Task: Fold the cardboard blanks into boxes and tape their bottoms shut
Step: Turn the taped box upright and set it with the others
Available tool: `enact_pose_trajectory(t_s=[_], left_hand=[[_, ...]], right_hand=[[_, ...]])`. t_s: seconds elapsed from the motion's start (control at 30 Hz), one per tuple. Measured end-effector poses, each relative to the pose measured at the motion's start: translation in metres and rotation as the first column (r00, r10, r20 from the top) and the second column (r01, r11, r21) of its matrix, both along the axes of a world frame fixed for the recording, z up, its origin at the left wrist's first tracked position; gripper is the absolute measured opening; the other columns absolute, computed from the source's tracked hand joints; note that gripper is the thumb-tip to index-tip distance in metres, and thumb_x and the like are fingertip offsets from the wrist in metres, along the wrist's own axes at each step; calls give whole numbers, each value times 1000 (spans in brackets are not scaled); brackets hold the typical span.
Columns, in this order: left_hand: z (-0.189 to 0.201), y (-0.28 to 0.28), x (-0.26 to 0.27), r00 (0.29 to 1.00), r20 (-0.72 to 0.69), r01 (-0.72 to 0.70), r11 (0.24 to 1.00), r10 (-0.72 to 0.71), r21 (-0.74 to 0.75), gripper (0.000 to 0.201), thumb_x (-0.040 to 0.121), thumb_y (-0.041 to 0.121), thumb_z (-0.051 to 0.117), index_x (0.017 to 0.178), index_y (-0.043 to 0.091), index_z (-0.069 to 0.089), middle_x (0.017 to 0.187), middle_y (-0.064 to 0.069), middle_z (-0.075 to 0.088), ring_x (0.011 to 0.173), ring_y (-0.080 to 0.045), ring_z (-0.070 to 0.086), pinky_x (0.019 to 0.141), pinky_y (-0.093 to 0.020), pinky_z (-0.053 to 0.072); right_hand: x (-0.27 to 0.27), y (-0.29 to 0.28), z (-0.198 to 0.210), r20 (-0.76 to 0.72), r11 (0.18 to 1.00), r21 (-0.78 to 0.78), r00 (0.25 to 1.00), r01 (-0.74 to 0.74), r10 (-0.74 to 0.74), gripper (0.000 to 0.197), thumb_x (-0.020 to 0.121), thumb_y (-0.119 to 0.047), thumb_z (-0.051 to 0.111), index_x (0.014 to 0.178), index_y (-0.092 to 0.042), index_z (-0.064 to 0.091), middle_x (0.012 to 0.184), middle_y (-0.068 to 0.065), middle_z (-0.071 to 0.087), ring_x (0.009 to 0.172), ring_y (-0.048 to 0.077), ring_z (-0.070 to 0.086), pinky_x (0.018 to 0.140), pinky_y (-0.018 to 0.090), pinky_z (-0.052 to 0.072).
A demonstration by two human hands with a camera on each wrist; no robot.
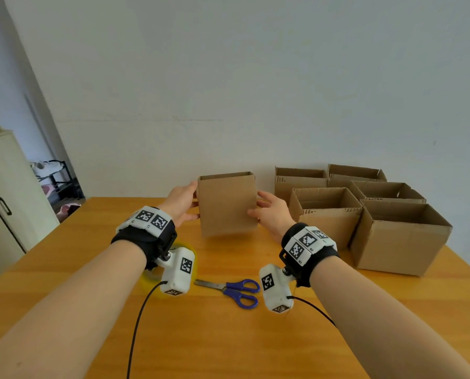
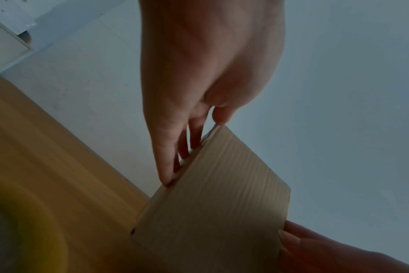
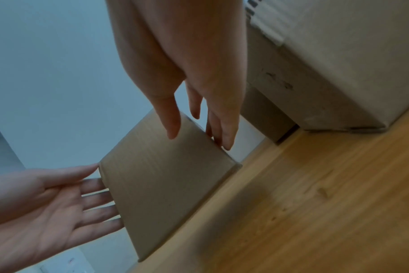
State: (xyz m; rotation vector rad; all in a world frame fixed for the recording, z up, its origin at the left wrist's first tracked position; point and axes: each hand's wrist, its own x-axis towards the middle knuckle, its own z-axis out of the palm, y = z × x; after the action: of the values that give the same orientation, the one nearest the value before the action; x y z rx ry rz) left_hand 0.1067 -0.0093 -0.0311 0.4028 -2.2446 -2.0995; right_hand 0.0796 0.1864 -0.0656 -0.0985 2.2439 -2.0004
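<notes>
A cabinet [image 1: 1,187] stands at far left, off the table [image 1: 64,269]. The left hand [image 1: 180,203] lies flat against the left side of a box [image 1: 227,205], its fingers [image 3: 98,199] straight behind the cardboard and its thumb at the edge. The box stands upright above the table's middle, held between both palms. A yellow tape roll [image 1: 149,283] and scissors [image 1: 232,291] lie nearer the person. The right hand [image 1: 273,214] presses the box's right side with straight fingers [image 3: 222,129], its thumb on the near face. Five open boxes [image 1: 365,209] sit clustered at right.
</notes>
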Motion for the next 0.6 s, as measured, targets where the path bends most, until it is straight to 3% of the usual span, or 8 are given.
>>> enact_pose_trajectory(t_s=[0.1,0.17,0.27,0.37,0.47,0.6], left_hand=[[-6,0,-13,999,38,17,999,-15,-51,43,102,39,32,137,17,44,137,-2,48,121,-24,48,106,-47,38],[-9,0,-21,998,56,20,997,-15,-78,43,102,42,31,134,18,46,130,-5,52,118,-24,50,105,-45,39],[-13,-1,-32,996,90,21,998,-17,-51,41,101,45,30,126,20,48,122,-8,55,113,-24,52,97,-40,42],[-18,0,-40,990,141,36,999,-31,-34,50,98,53,29,132,19,46,135,-7,50,121,-24,48,91,-40,41],[-22,3,-45,974,210,106,991,-87,-81,64,97,57,27,150,23,22,154,-2,27,138,-24,33,106,-47,32],[-25,6,-51,972,205,127,990,-112,-60,62,100,47,32,152,21,10,159,-3,12,144,-25,20,115,-49,22]], right_hand=[[-11,-5,-6,20,1000,-3,1000,-23,23,64,89,-5,62,146,-14,34,138,11,49,128,27,46,101,38,41],[-18,-7,-9,27,1000,-2,1000,-15,15,63,90,-6,61,146,-14,34,139,11,48,128,27,46,101,39,41],[-27,-10,-10,22,1000,19,1000,4,-4,62,90,-2,60,145,-13,33,140,13,47,129,27,45,103,38,41],[-38,-14,-8,30,997,79,999,18,-20,62,89,0,59,144,-12,32,141,13,45,128,27,46,96,31,43],[-44,-16,-7,67,992,126,997,28,-37,61,90,1,57,144,-12,30,140,14,43,125,27,48,87,27,43],[-49,-16,-9,74,989,138,996,47,-58,64,90,5,54,146,-12,26,142,15,40,126,29,46,92,29,43]])
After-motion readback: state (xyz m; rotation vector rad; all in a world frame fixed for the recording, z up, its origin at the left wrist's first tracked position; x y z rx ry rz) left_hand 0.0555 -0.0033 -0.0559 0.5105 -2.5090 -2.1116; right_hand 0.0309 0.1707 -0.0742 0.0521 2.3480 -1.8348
